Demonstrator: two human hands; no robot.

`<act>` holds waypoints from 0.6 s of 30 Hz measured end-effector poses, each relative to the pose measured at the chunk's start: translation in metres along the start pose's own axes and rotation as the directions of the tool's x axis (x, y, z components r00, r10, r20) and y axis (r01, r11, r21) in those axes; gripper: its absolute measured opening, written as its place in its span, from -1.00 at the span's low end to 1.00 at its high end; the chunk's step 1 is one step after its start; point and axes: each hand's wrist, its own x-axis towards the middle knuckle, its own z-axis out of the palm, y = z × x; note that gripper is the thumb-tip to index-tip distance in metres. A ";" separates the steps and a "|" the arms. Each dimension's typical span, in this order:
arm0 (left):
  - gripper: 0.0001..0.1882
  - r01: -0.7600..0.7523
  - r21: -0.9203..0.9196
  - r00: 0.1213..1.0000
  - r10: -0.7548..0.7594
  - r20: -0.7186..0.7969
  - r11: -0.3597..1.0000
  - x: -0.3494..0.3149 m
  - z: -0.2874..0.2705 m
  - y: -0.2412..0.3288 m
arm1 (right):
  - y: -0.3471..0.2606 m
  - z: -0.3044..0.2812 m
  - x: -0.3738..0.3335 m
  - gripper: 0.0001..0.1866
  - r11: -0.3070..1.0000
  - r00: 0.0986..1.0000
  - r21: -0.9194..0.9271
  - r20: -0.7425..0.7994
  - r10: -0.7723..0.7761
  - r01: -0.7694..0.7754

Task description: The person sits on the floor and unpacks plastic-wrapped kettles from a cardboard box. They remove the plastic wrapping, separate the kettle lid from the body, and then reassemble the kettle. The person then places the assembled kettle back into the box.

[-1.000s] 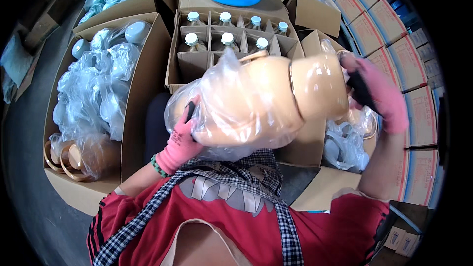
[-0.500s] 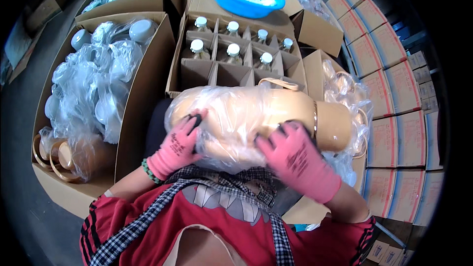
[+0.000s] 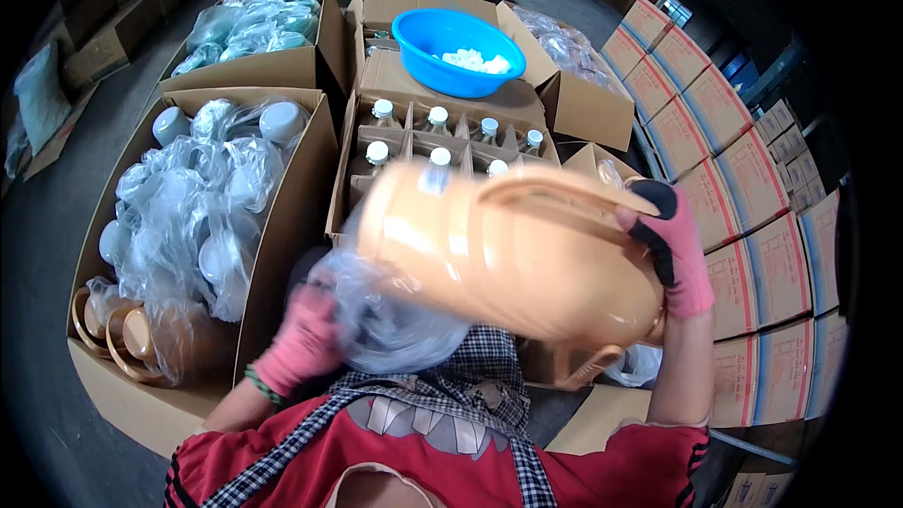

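A large peach plastic jug (image 3: 451, 245) with a side handle tilts across my lap. My right hand (image 3: 673, 245), in a pink glove with dark fingertips, grips the handle at its right end. A clear plastic bag (image 3: 395, 325) hangs off the jug's lower left side, crumpled. My left hand (image 3: 310, 334), also gloved in pink, is closed on the bag's edge and a little blurred. Behind the jug stands a divided carton (image 3: 336, 183) holding clear bottles with pale caps (image 3: 377, 152); the jug hides its front cells.
On the left is an open carton (image 3: 282, 254) of bagged pale parts and peach jugs. A blue basin (image 3: 423, 61) with small white pieces sits behind the divided carton. Bagged green items (image 3: 249, 28) fill a carton farther back. Stacked cartons (image 3: 724, 160) line the right side.
The jug was lying inside the bag; now it is mostly out and raised, tilted down to the right. My right hand moved from its side to the handle. My left hand lowered with the bag.
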 end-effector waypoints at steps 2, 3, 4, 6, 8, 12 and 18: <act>-0.64 -0.113 -0.378 0.971 0.183 0.155 0.919 -0.011 0.031 0.018 | 0.000 0.009 -0.020 -0.47 0.970 0.985 0.203 -0.131 -0.108 0.133; -0.65 -0.090 -0.536 0.936 0.254 0.242 0.840 -0.021 0.050 0.015 | 0.003 0.017 -0.020 -0.44 0.991 0.993 0.123 -0.107 -0.042 0.056; -0.66 -0.053 -0.689 0.885 0.353 0.303 0.723 -0.028 0.071 0.011 | 0.016 0.036 -0.027 -0.39 0.937 0.993 0.346 -0.112 -0.020 0.058; -0.63 0.172 -0.862 0.854 0.364 0.372 0.478 -0.036 0.077 0.018 | 0.019 0.062 -0.043 -0.31 0.994 0.977 0.055 0.196 0.082 -0.094; -0.61 0.289 -0.806 0.813 0.313 0.491 0.516 -0.044 0.084 0.021 | 0.055 0.094 -0.048 -0.32 0.969 0.846 0.206 0.533 0.006 -0.136; -0.48 0.589 -0.495 0.771 -0.260 0.581 0.639 -0.024 0.038 0.035 | 0.112 0.135 -0.073 -0.52 0.887 0.863 0.425 0.500 -0.067 -0.178; 0.00 0.269 -0.614 0.949 -0.314 0.035 0.742 0.005 0.054 0.018 | 0.106 0.131 -0.098 -0.76 0.793 0.959 0.609 0.229 -0.168 -0.006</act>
